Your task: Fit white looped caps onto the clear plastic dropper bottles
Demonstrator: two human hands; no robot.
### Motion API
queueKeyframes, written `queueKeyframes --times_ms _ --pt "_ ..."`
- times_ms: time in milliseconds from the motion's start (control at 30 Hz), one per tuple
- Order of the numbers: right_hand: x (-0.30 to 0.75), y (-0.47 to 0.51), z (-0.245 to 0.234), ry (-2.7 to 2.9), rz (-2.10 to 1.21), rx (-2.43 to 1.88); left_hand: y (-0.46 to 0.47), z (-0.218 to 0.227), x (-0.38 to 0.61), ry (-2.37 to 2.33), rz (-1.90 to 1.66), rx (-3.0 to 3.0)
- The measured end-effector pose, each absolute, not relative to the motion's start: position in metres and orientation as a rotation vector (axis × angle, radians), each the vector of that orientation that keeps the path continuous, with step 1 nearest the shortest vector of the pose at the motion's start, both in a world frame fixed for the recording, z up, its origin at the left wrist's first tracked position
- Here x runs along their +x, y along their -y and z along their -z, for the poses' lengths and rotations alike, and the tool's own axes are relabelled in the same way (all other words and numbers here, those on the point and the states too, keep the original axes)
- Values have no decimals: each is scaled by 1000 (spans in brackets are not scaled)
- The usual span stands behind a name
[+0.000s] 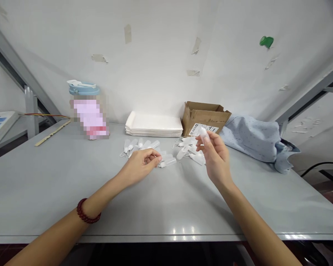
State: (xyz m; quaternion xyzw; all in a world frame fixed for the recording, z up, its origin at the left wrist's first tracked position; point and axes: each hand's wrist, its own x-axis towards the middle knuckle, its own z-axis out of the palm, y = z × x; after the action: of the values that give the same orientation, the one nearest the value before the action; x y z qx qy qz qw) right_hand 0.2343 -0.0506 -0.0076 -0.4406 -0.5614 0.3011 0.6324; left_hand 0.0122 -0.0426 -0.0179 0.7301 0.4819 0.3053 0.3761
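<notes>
My right hand [217, 157] is raised over the table, pinching a small translucent plastic bottle [204, 135] upright between thumb and fingers. Low on the table, my left hand [144, 162] has its fingers curled and thumb and fingertips together. Just at those fingertips lies another small bottle [168, 162] with a white cap; whether the pinch holds its loop is hidden. More such bottles [131, 145] lie behind the left hand, some with thin white loops. A second loose pile of bottles [184, 150] lies between the hands, closer to the right one.
A stack of white envelopes [155, 125] is against the wall, beside an open cardboard box [192, 116]. Light blue cloth [249, 138] lies at the right. Back left are a blue lidded container [83, 88], a blurred-out pink item [90, 116] and a thin strip [52, 132].
</notes>
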Motion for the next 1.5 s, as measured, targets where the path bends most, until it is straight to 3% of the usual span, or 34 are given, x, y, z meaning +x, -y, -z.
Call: queueKeyframes --times_ms 367,533,733,967,1233,1500 --pt "243 46 14 1182 -81 -1225 44 20 13 -1242 -769 1875" --pt "247 41 8 1500 -634 -1388 45 19 15 -1249 -746 1870" --pt "243 49 0 1467 -720 -1162 46 19 16 -1235 -752 1852" --pt "232 56 5 1610 -1110 -1037 48 15 15 -1075 -848 1720" --pt "224 62 3 1757 -1163 -1002 47 9 14 -1019 -991 1686" --pt "223 64 2 1834 -1112 -1044 50 5 12 -1037 -909 1807"
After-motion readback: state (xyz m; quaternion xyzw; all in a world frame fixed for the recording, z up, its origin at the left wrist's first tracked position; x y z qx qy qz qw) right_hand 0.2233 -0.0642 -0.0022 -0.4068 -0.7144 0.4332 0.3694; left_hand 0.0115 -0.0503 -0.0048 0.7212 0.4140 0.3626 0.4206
